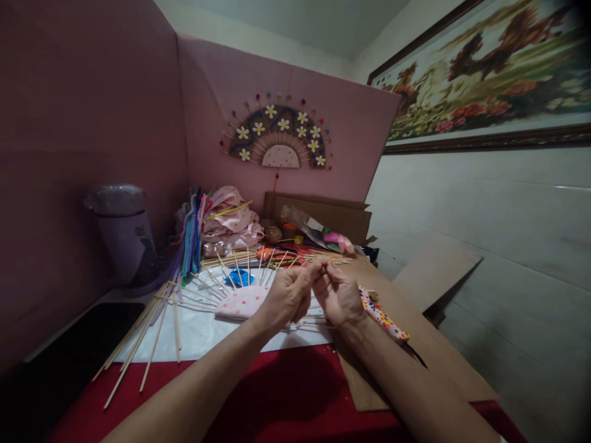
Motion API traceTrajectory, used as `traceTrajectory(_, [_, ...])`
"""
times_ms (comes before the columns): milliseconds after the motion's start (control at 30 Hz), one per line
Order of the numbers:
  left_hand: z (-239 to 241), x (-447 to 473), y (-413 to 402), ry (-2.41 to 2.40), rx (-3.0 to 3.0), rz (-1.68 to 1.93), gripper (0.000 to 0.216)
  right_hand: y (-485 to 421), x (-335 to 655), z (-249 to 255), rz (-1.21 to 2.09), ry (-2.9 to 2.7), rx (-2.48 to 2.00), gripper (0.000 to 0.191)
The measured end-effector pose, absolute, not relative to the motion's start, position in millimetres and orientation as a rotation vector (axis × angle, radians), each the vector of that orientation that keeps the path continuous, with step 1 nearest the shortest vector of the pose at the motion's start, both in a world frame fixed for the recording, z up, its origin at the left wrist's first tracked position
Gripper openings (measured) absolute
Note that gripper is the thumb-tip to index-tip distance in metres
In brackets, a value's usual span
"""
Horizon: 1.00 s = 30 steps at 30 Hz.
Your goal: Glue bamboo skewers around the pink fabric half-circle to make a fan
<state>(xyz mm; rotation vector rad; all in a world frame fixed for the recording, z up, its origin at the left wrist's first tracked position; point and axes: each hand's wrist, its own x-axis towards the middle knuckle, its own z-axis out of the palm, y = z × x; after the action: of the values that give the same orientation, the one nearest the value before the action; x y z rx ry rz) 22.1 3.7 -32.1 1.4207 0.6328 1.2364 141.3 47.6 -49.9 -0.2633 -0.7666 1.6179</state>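
My left hand (289, 294) and my right hand (338, 296) meet above a half-made fan (243, 299), a pink dotted half disc with thin bamboo sticks (217, 271) radiating from it. Both hands have their fingers pinched together at the top, near one stick's end (323, 263). What sits between the fingertips is too small to make out. The fan lies on a white sheet (203, 332) over a red tablecloth (286, 394). A dotted, coloured strip (383, 318) lies just right of my right wrist.
Loose bamboo sticks (138, 344) lie at the left. A finished flowered fan (278, 138) hangs on the pink partition. A purple lidded container (122, 231) stands far left. Pipe cleaners (192, 237), cloth, twine and bags crowd the back. Cardboard sheets (415, 326) lie right.
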Motion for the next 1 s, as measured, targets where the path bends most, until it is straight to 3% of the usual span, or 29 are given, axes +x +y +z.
traceTrajectory(300, [-34.4, 27.1, -18.3, 0.148, 1.366, 0.018, 0.026, 43.4, 141.6, -43.0, 1.776, -0.688, -0.179, 0.017])
traceTrajectory(467, [-43.2, 29.9, -23.0, 0.018, 1.318, -0.124, 0.034, 45.3, 143.4, -46.0, 1.802, -0.724, -0.164, 0.015])
traceTrajectory(567, [-40.1, 26.0, -21.6, 0.163, 1.335, -0.099, 0.023, 46.5, 145.3, -47.7, 1.806, -0.762, -0.176, 0.010])
traceTrajectory(667, [-32.9, 23.8, -17.0, 0.363, 1.446, 0.136, 0.019, 46.4, 145.5, -48.4, 1.811, -0.794, -0.203, 0.007])
traceTrajectory(767, [-29.9, 26.9, -10.7, 0.606, 1.562, 0.762, 0.026, 45.0, 143.9, -48.2, 1.792, -0.801, -0.235, 0.008])
traceTrajectory(900, [-33.5, 28.4, 0.9, 0.938, 1.611, 1.562, 0.013, 41.4, 142.7, -46.2, 1.764, -0.826, -0.234, 0.012])
traceTrajectory(1000, [-37.5, 23.0, 10.4, 0.997, 1.622, 1.677, 0.014, 38.3, 142.6, -45.4, 1.818, -0.869, -0.214, 0.011])
